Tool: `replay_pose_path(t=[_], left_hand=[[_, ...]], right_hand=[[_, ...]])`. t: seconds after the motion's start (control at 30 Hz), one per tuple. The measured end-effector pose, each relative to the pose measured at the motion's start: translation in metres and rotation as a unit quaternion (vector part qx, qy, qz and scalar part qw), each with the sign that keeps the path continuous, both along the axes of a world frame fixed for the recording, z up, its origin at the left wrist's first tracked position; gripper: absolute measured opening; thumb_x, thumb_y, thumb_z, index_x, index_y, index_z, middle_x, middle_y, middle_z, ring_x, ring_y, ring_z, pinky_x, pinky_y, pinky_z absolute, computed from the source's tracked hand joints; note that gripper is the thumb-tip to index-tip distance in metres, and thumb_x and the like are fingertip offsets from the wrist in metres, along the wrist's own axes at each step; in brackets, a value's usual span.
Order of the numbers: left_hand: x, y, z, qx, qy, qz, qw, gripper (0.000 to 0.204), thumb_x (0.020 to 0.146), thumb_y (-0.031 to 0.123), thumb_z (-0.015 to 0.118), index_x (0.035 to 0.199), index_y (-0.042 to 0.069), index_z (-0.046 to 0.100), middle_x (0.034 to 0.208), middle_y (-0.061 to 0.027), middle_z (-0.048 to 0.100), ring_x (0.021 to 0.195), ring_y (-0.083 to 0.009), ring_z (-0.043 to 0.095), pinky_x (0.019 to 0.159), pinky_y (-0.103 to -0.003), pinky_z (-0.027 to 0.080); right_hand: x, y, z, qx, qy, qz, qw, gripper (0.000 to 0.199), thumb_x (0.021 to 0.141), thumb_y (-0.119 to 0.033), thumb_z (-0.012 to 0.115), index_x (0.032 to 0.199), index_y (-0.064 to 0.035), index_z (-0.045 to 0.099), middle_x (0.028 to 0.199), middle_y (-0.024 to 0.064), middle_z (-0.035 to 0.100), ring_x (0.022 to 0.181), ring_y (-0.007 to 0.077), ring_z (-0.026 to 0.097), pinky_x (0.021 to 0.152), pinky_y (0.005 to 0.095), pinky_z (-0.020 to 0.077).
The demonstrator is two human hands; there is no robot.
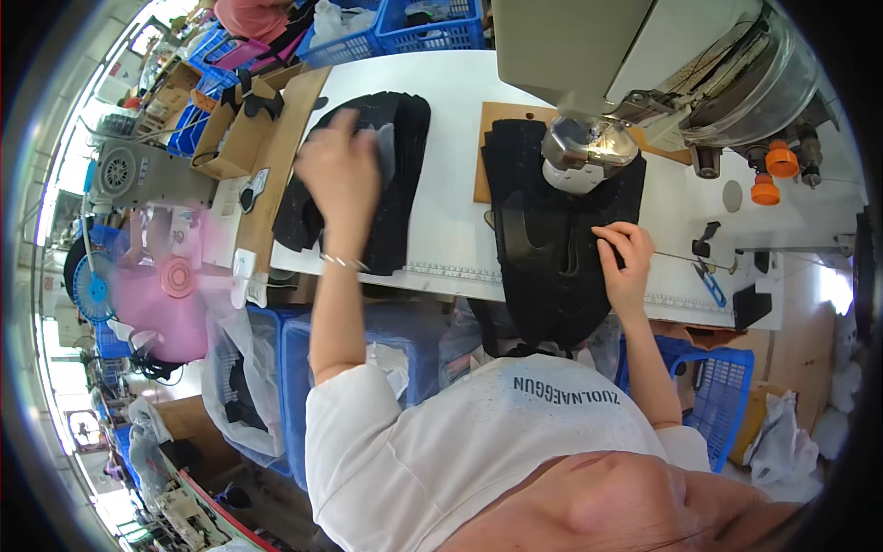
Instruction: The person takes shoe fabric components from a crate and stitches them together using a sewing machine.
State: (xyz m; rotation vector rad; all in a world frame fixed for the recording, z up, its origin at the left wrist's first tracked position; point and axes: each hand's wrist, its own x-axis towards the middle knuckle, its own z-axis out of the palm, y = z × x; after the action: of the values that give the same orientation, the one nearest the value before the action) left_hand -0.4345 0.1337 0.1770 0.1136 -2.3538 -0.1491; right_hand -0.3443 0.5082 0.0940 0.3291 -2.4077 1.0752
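Observation:
My left hand [345,175] is over a stack of black fabric pieces [405,184] on the left of the white table. Its fingers are smeared by motion, so I cannot make out a grip. A larger black fabric panel [543,239] with a long slit lies under the sewing machine head [589,156], its near end hanging over the table edge towards me. On the panel's right side rests my right hand [627,262], fingers loosely bent and apart, touching the cloth. The machine's foot area is partly hidden behind its lit metal housing.
A wooden board [487,175] sits beneath the panel. Blue-handled snips [711,285] and a black block [752,306] lie at the right. Blue crates [430,35] stand behind the table, another blue basket [722,391] below it. A pink fan [175,276] is at the left.

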Motion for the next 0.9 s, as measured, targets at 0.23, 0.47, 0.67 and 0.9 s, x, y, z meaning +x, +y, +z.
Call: replay_pose_path(t=[0.23,0.47,0.67,0.9], left_hand=[[0.071,0.141,-0.052,0.126,-0.236,-0.184,0.946,0.055,0.086,0.028,0.066,0.137,0.012,0.053,0.086,-0.0137,0.064,0.069,-0.0324,0.065,0.061,-0.043,0.051],[0.089,0.137,-0.011,0.171,0.009,-0.259,0.951,0.064,0.079,-0.007,0.064,0.141,-0.003,0.046,0.104,-0.0155,0.065,0.081,-0.0245,0.065,0.071,-0.033,0.053],[0.053,0.2,-0.016,0.603,-0.127,-0.427,0.662,0.069,0.091,-0.004,0.06,0.152,0.003,0.029,0.138,-0.0153,0.048,0.115,-0.0213,0.056,0.096,-0.03,0.046],[0.029,0.164,-0.004,-0.11,0.159,-0.404,0.894,0.036,0.074,0.002,0.068,0.109,0.005,0.073,0.121,-0.0092,0.057,0.111,-0.0292,0.056,0.095,-0.042,0.051]], right_hand=[[-0.006,-0.003,0.007,0.046,0.045,0.013,0.998,0.014,0.085,-0.01,0.069,0.097,-0.0121,0.074,0.099,0.0008,0.061,0.099,0.0208,0.053,0.096,0.0376,0.0327],[-0.009,0.017,0.066,0.039,0.075,-0.012,0.996,0.021,0.085,-0.011,0.068,0.105,-0.0113,0.072,0.1,0.0019,0.062,0.095,0.0212,0.055,0.094,0.0367,0.035],[-0.048,-0.005,0.098,-0.252,-0.096,0.16,0.95,0.039,0.091,-0.016,0.066,0.127,-0.0058,0.061,0.111,0.0062,0.067,0.1,0.0147,0.061,0.094,0.0305,0.0436],[-0.054,0.012,0.103,-0.165,-0.155,0.15,0.962,0.042,0.09,-0.02,0.068,0.128,-0.0046,0.06,0.106,0.0057,0.067,0.096,0.0109,0.06,0.088,0.0276,0.047]])
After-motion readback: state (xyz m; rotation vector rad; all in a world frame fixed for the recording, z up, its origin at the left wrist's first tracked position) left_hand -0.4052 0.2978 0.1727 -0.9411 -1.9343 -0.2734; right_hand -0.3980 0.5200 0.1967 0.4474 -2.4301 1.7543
